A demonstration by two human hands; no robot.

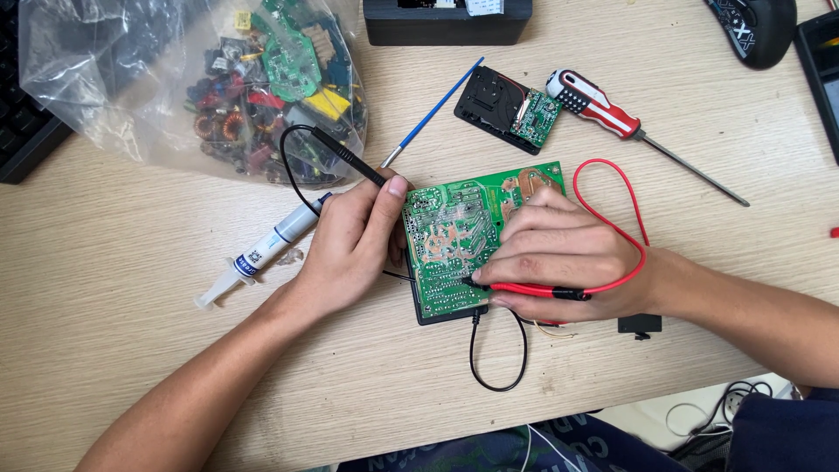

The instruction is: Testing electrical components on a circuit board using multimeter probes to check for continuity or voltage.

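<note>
Pale wooden desk carries a green rectangular circuit board (463,240) at its centre. On the board's left, the left hand (350,245) pinches a black probe (350,162); on its right, the right hand (559,258) grips a red probe (524,288). A slipping tip might bridge solder joints.

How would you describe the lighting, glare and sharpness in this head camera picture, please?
Head view: soft, even light with faint shadows under the left hand and right hand; mild glare on the plastic bag of parts; the green circuit board and red probe are sharp; slight wide-angle bending at the wooden table edges.
</note>
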